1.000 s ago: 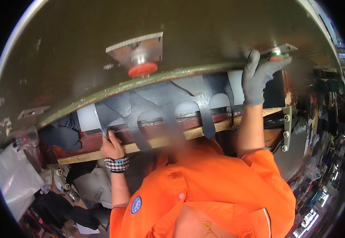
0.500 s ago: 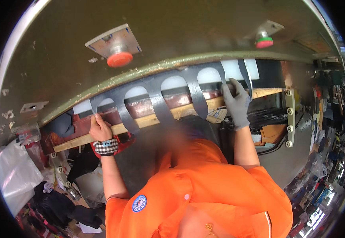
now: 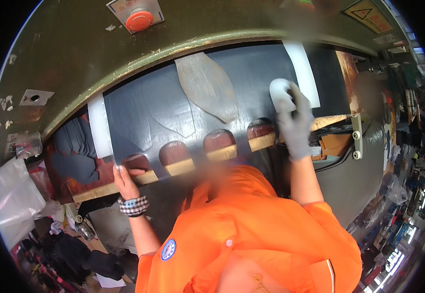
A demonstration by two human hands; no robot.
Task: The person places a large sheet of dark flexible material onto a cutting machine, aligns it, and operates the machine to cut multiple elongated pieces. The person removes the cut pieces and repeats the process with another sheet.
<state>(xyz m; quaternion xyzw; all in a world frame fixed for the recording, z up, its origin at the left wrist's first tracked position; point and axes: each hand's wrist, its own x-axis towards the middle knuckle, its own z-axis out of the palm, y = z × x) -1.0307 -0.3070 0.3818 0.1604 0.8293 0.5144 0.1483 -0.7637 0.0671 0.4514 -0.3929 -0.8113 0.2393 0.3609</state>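
Note:
A wide dark sheet (image 3: pixel 256 73) lies under the press, with rounded cut-outs along its near edge. My left hand (image 3: pixel 125 181), bare and with a checkered wristband, pinches the sheet's near left corner. My right hand (image 3: pixel 295 129) wears a grey glove and rests over the right part of the sheet, fingers bent and apart. Its fingertips touch a white rounded shape (image 3: pixel 277 89); whether that is a hole or a piece I cannot tell. Left of it, a grey-brown leaf-shaped piece (image 3: pixel 206 88) lies on the sheet.
White strips flank the sheet on the left (image 3: pixel 99 127) and right (image 3: pixel 303 73). Dark cut pieces (image 3: pixel 76 146) are stacked at the left. A wooden rail (image 3: pixel 178 167) edges the near side. The green press beam (image 3: pixel 66 53) carries a red button (image 3: pixel 139 20).
The sheet now lies nearer me, its cut-outs over the wooden rail, and the leaf-shaped piece shows. My right hand has left the strip it held. My left hand is slightly lower.

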